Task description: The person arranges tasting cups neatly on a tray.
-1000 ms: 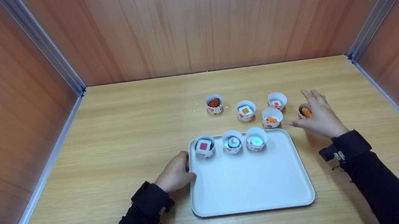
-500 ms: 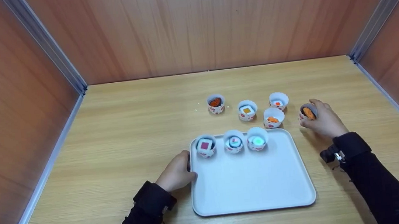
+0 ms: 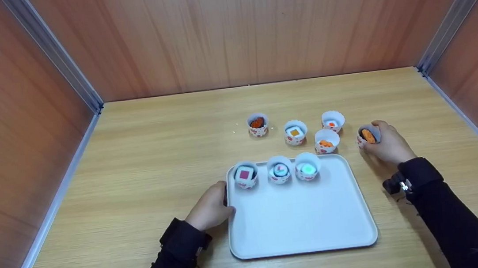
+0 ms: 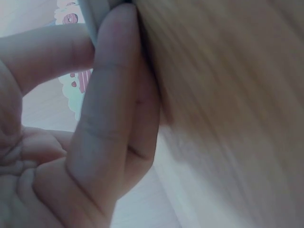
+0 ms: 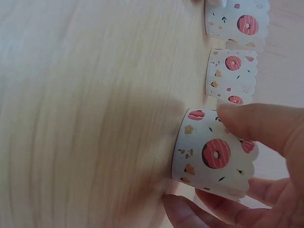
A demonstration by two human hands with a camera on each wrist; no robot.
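My left hand [image 3: 209, 206] grips the left rim of a white rectangular tray [image 3: 301, 220], thumb over the edge; in the left wrist view the fingers [image 4: 107, 95] press against the tray rim [image 4: 90, 14]. Off to the right, my right hand [image 3: 391, 144] holds a paper baking cup [image 5: 213, 159] printed with doughnuts, thumb on one side and fingers on the other. Something orange [image 3: 368, 137] lies inside it. The cup sits at the tabletop. Along the tray's back edge stand three similar cups, containing a magenta-square piece [image 3: 244, 174], a round pale piece [image 3: 280, 170] and a green one [image 3: 308, 169].
Behind the tray stand several more cups: one with reddish-brown filling [image 3: 258, 131], one with a yellow-square piece [image 3: 295, 139], and two close together with orange contents [image 3: 326, 147]. White crumbs lie near the leftmost. Wood-grain panels [image 3: 241, 31] wall the table on three sides.
My right hand, spread beside the rightmost cup a second ago, has closed around that cup. My left hand keeps its grip on the tray, which has stayed put.
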